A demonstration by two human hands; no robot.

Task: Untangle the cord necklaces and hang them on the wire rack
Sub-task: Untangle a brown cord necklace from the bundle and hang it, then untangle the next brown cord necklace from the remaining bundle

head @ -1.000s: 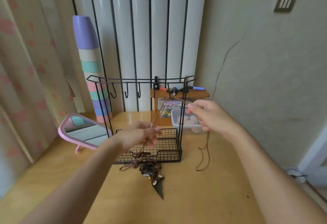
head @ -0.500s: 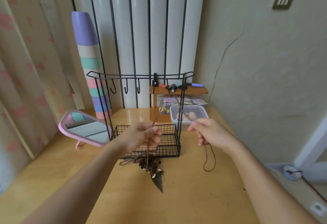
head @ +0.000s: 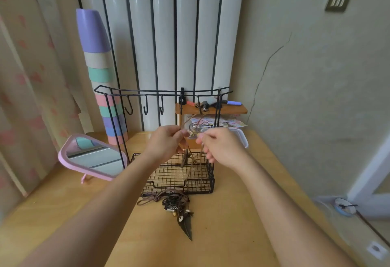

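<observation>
A black wire rack (head: 162, 92) with hooks under its top bar and a basket at its foot stands mid-table. Both my hands are raised close together above the basket. My left hand (head: 166, 143) pinches a brown cord necklace (head: 193, 164), whose strands hang down in front of the basket. My right hand (head: 221, 148) pinches the same cord a little to the right. A tangled pile of cord necklaces (head: 171, 200) with beads and a dark leaf pendant (head: 186, 227) lies on the table in front of the basket.
A pink-framed mirror (head: 92, 158) leans at the left. A tall stack of pastel cups (head: 101, 72) stands behind it. A small wooden shelf (head: 211, 109) with pens and a clear plastic box (head: 240, 136) sit behind the rack. The wooden table (head: 232, 224) meets the wall at right.
My right hand has moved left and my left hand up, so they now meet above the basket. The cord loop that hung to the right now hangs in front of the basket.
</observation>
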